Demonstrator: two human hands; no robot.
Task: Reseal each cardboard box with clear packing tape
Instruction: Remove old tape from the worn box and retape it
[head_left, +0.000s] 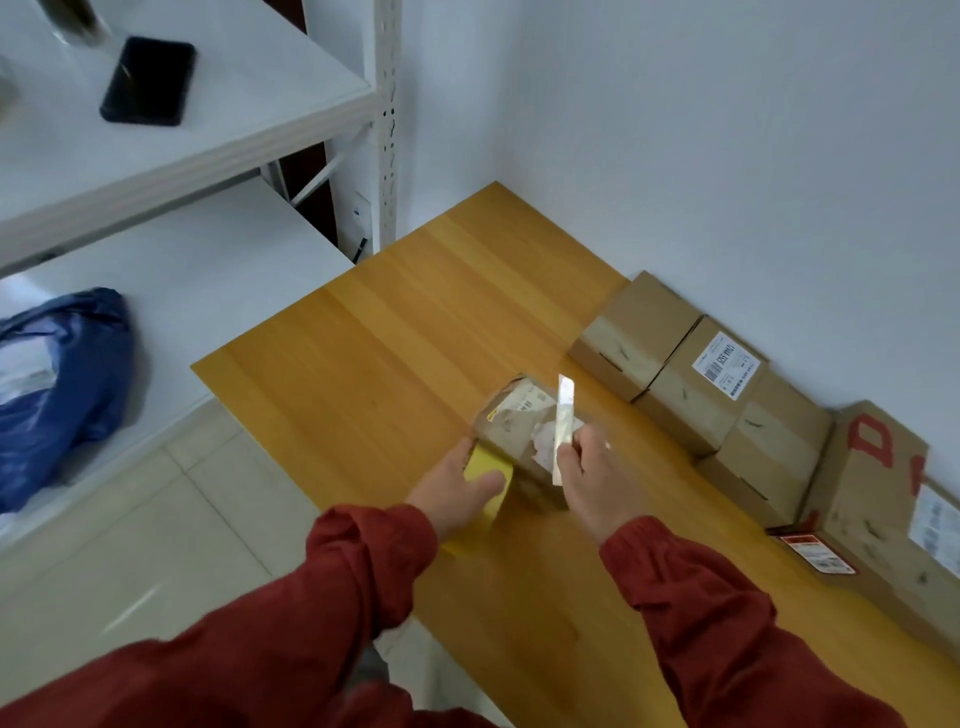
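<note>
A small cardboard box (522, 421) with a torn label sits on the wooden table (395, 338) in front of me. My left hand (457, 486) grips a yellow tape roll (488, 480) pressed against the box's near left side. My right hand (592, 467) pinches a white box cutter (563, 415) that stands upright over the box's right edge. The picture is blurred around both hands, and I cannot make out any tape strip.
Several larger cardboard boxes (696, 379) line the wall at the table's right, one with red lettering (883, 467). A white shelf unit (208, 145) stands to the left with a black phone (148, 80) on it and a blue bag (62, 384) lower down.
</note>
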